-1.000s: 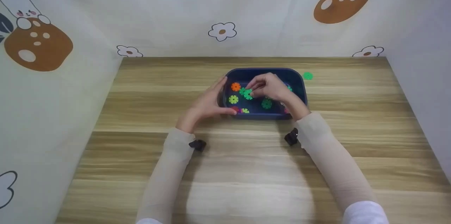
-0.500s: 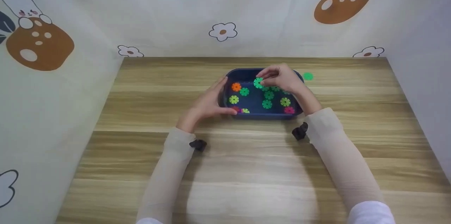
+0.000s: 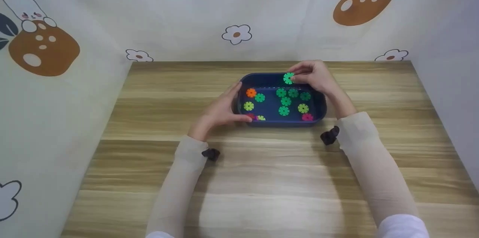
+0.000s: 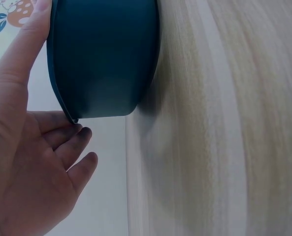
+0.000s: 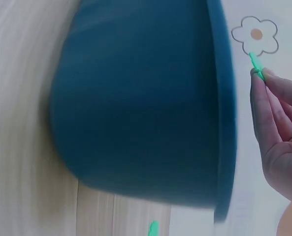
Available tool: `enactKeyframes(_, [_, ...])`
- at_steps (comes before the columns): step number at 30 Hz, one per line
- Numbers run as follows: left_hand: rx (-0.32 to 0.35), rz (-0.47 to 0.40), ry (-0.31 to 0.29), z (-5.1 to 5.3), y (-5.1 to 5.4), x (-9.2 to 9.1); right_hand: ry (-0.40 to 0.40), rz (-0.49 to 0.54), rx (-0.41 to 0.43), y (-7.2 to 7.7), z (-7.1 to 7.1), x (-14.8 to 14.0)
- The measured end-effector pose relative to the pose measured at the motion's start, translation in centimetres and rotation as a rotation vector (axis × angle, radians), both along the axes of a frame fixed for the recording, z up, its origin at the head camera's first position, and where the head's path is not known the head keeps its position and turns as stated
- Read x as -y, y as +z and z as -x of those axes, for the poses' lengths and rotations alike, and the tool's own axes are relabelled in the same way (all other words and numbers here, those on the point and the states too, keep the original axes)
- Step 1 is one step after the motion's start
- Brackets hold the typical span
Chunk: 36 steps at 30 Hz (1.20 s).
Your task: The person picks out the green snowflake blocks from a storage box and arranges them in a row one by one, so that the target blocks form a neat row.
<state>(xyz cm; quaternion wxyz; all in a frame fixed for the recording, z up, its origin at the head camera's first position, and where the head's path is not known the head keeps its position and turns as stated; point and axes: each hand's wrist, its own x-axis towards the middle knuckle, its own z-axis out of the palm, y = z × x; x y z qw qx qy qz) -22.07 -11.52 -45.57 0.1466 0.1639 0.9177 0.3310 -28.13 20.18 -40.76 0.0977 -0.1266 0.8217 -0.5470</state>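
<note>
A dark blue plastic basin (image 3: 277,123) stands on the wooden table with several flower-shaped plastic discs lying inside. My left hand (image 3: 220,110) holds the basin's left end, the thumb over the front rim and the fingers at the back left. In the left wrist view, those fingers (image 4: 81,132) touch the rim corner. Above the basin's back rim, my right hand (image 3: 318,77) pinches a green snowflake disc (image 3: 288,78) between thumb and fingertips. The right wrist view shows this disc (image 5: 256,65) edge-on, apart from the basin wall (image 5: 141,103).
In the right wrist view, a loose green disc (image 5: 153,229) lies on the table beyond the basin's right end. Inside the basin are an orange disc (image 3: 251,92), a yellow disc (image 3: 303,108) and a red disc (image 3: 307,117). A patterned curtain (image 3: 179,17) hangs behind the table.
My right hand has carried the green disc up and right, from low inside the basin to above its back rim. More discs are now uncovered. The left hand stays put.
</note>
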Motion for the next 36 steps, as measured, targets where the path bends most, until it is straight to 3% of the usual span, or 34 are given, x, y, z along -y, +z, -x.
enactKeyframes(9, [0.016,-0.026,0.017,0.0,0.0,0.0,-0.088,0.060,-0.010,0.4,0.0,-2.1])
enactKeyframes(18, [0.010,-0.045,0.041,0.0,0.0,0.0,-0.223,0.089,-0.005,0.1,-0.4,-3.9])
enactKeyframes(30, [-0.032,-0.028,0.024,0.1,-0.4,0.0,-0.371,0.317,-0.004,-0.6,-0.7,-6.7])
enactKeyframes(36, [-0.011,-0.019,0.034,-0.1,-0.3,-0.1,-0.434,0.340,0.024,-0.8,-0.9,-7.7])
